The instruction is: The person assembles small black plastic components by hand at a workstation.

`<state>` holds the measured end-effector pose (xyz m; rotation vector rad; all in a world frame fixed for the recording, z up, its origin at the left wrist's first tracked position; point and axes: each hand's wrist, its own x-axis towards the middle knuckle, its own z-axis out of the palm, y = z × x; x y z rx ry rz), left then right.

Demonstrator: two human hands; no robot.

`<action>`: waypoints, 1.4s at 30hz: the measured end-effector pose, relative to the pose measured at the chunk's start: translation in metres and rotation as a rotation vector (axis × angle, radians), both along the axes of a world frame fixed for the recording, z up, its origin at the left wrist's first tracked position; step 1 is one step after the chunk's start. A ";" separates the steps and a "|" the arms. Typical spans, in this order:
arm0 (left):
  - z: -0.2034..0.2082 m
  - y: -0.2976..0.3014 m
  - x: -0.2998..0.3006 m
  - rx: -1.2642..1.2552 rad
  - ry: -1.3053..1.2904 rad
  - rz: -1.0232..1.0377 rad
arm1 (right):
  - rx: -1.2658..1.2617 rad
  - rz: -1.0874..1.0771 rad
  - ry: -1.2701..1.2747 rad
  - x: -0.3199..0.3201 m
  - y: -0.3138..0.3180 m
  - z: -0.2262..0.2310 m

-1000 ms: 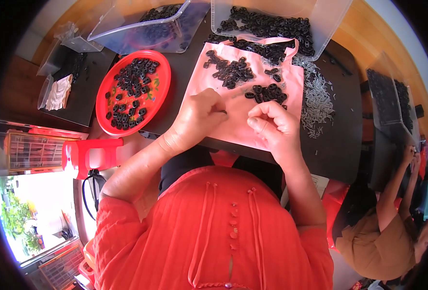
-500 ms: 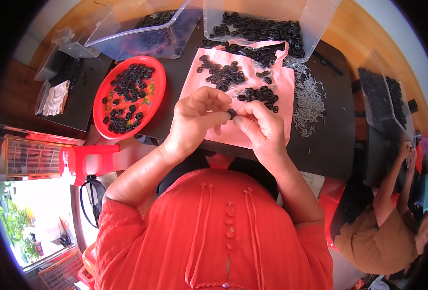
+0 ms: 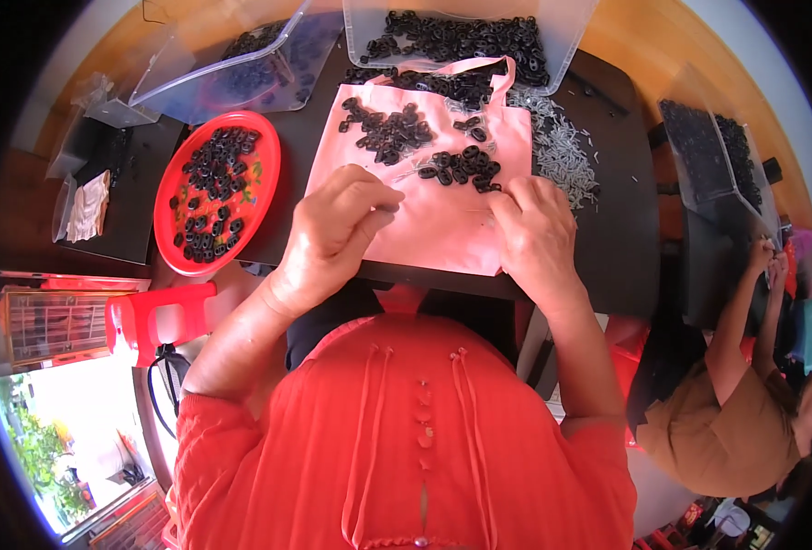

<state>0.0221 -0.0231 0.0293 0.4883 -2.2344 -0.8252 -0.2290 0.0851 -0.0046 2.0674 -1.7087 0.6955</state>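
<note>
Over the left part of a pink cloth bag (image 3: pixel 438 229), my left hand (image 3: pixel 337 229) is closed with thumb and fingers together; what it holds, if anything, is too small to make out. My right hand (image 3: pixel 536 240) is lowered at the bag's right side, its fingers bent together and their tips mostly hidden. Beside its fingertips lies a small pile of black oval plastic pieces with holes (image 3: pixel 465 168). A larger pile of the same pieces (image 3: pixel 386 130) rests farther back on the bag. Thin clear pins (image 3: pixel 412 170) show among the piles.
A red oval tray (image 3: pixel 268 197) with black pieces stands at the left. Clear plastic bins (image 3: pixel 562 55) of black pieces sit at the back. Small clear rods (image 3: pixel 562 151) lie heaped on the dark table (image 3: pixel 621 266). A person in brown (image 3: pixel 722 431) works at the right.
My hands have moved apart, the left one leftward and the right one rightward and down. The small black piece between them is out of sight. The whole view has shifted slightly.
</note>
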 end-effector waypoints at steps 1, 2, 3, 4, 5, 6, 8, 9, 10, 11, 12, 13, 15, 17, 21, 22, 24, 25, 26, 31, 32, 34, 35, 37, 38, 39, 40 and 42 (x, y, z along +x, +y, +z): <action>0.004 0.002 -0.001 0.093 0.051 0.005 | -0.004 0.000 -0.004 0.000 -0.001 -0.002; 0.002 0.001 -0.002 0.089 0.048 0.009 | 0.020 0.004 0.019 0.000 -0.003 -0.003; -0.005 -0.002 -0.003 -0.019 0.008 -0.003 | 0.043 0.011 0.043 0.001 -0.004 -0.004; -0.014 -0.006 -0.003 -0.127 -0.033 -0.015 | 0.040 0.018 0.041 0.002 -0.004 -0.005; -0.027 -0.015 -0.001 -0.317 -0.160 0.010 | 0.072 0.009 0.054 0.001 -0.003 -0.004; -0.036 -0.019 0.000 -0.363 -0.186 0.048 | 0.104 -0.002 0.066 0.000 -0.004 -0.004; -0.039 -0.018 0.002 -0.407 -0.213 0.085 | 0.060 0.012 0.014 -0.001 -0.004 -0.004; -0.031 -0.014 0.002 -0.363 -0.223 0.140 | 0.022 0.024 -0.037 -0.001 -0.003 -0.004; -0.028 -0.011 0.002 -0.318 -0.234 0.195 | 0.025 0.024 -0.039 0.000 -0.001 -0.003; -0.030 -0.013 0.005 -0.319 -0.236 0.201 | 0.009 0.067 -0.198 0.004 0.000 0.003; -0.034 -0.018 0.007 -0.291 -0.201 0.175 | -0.005 0.110 -0.356 0.007 0.001 0.007; -0.036 -0.020 0.010 -0.262 -0.165 0.150 | -0.006 0.118 -0.358 0.011 0.002 0.011; -0.030 -0.013 0.007 0.048 -0.123 0.163 | 0.175 0.219 -0.739 0.018 0.002 0.015; -0.022 -0.008 0.002 0.361 -0.075 0.175 | 0.156 0.280 -0.781 0.030 -0.002 0.021; -0.013 -0.004 0.000 0.890 0.163 0.037 | 0.095 0.411 -0.756 0.056 -0.014 0.031; -0.013 -0.003 0.000 0.973 0.210 0.011 | 0.120 0.389 -0.726 0.057 -0.018 0.026; -0.017 -0.004 0.001 1.028 0.240 -0.006 | 0.105 0.377 -0.659 0.060 -0.023 0.020; -0.018 -0.005 0.002 1.083 0.268 -0.027 | 0.087 0.360 -0.593 0.061 -0.025 0.019; -0.019 -0.006 0.002 1.086 0.270 -0.024 | 0.090 0.362 -0.593 0.062 -0.025 0.019; -0.020 -0.010 0.004 1.245 0.326 -0.064 | 0.070 0.314 -0.633 0.059 -0.027 0.021; -0.020 -0.010 0.005 1.248 0.327 -0.062 | 0.073 0.315 -0.633 0.058 -0.027 0.022; -0.021 -0.011 0.005 1.291 0.357 -0.088 | 0.071 0.304 -0.636 0.057 -0.029 0.024; -0.021 -0.011 0.005 1.294 0.357 -0.088 | 0.073 0.302 -0.636 0.057 -0.029 0.023; -0.021 -0.011 0.004 1.330 0.376 -0.105 | 0.058 0.302 -0.611 0.055 -0.030 0.023; -0.020 -0.011 0.004 1.331 0.376 -0.103 | 0.060 0.303 -0.612 0.055 -0.030 0.022; -0.020 -0.011 0.004 1.324 0.369 -0.099 | 0.062 0.305 -0.606 0.054 -0.030 0.022; -0.020 -0.011 0.004 1.318 0.361 -0.095 | 0.064 0.307 -0.600 0.054 -0.031 0.022; -0.020 -0.011 0.005 1.324 0.363 -0.102 | 0.064 0.309 -0.605 0.055 -0.031 0.021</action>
